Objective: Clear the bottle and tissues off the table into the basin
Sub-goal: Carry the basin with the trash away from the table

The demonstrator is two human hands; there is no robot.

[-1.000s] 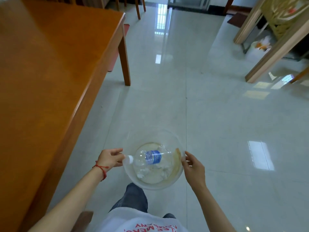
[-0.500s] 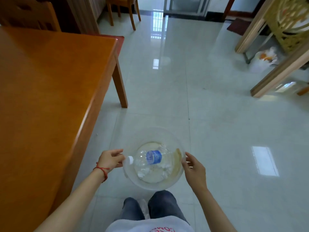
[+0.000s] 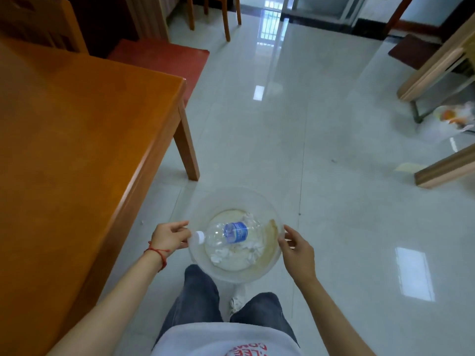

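I hold a clear plastic basin (image 3: 226,199) in front of me above the floor. My left hand (image 3: 168,236) grips its left rim and my right hand (image 3: 298,249) grips its right rim. Inside lies a clear plastic bottle (image 3: 231,233) with a blue label, on its side, its white cap pointing at my left hand. Crumpled white tissues (image 3: 226,250) lie under and around the bottle on the basin's stained bottom. The orange wooden table (image 3: 72,140) stands to my left with nothing on the part I see.
A table leg (image 3: 187,147) stands just left of the basin's far side. A red mat (image 3: 164,57) and chairs lie beyond the table. A wooden frame (image 3: 442,168) and a white bag (image 3: 447,122) are on the glossy tiled floor at right.
The view has shifted: the table's far corner and leg come nearer, and my legs step beneath the basin. Both hands keep their hold on the basin, its contents unmoved.
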